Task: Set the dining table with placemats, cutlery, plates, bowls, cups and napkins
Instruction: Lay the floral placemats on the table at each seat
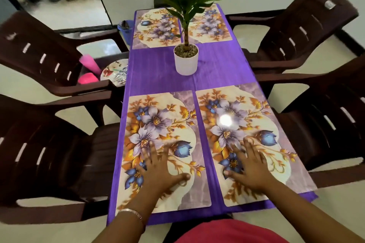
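Observation:
Several floral placemats lie on the purple tablecloth. My left hand rests flat, fingers spread, on the near left placemat. My right hand lies flat with fingers apart on the near right placemat. Two more placemats sit at the far end, far left placemat and far right placemat. On the far left chair's seat stand a stack of plates with cutlery on top, and pink cups.
A potted plant in a white pot stands mid-table. Several dark brown plastic chairs surround the table: near left chair, far left chair, far right chair, near right chair. A blue bucket sits on the floor at the far left.

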Action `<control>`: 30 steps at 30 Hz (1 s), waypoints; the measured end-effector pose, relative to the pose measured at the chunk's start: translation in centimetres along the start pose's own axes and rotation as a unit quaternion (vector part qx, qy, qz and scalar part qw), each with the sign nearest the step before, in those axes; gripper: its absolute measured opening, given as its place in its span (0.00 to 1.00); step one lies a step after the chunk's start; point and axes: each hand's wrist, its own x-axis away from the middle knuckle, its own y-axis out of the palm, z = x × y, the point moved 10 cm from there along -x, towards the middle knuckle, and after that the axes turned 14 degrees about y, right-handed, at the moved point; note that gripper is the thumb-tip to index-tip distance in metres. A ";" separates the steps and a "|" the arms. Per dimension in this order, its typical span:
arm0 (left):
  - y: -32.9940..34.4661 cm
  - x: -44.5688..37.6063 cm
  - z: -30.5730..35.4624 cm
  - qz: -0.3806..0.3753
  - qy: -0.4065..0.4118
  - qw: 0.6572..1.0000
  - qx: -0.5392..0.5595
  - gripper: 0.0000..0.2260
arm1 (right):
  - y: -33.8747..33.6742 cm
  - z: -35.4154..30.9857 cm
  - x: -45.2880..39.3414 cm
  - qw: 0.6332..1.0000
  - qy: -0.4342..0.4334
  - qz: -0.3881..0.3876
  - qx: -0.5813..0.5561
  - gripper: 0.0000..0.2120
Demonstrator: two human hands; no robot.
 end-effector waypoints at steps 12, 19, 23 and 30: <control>1.0 0.6 0.0 -0.029 -0.001 0.999 0.026 0.63 | 4.0 -0.5 1.6 0.996 0.025 -0.060 0.061 0.53; 0.9 0.8 -0.1 -0.039 -0.003 0.999 0.029 0.59 | 4.0 -0.9 2.0 0.997 0.025 -0.060 0.052 0.53; 1.1 1.1 -0.1 -0.047 -0.006 0.999 0.025 0.64 | 4.1 -1.0 2.2 0.997 0.031 -0.053 0.043 0.53; 1.0 1.4 0.1 -0.044 -0.007 0.999 0.026 0.64 | 4.1 -1.1 2.5 0.997 0.046 -0.055 0.042 0.54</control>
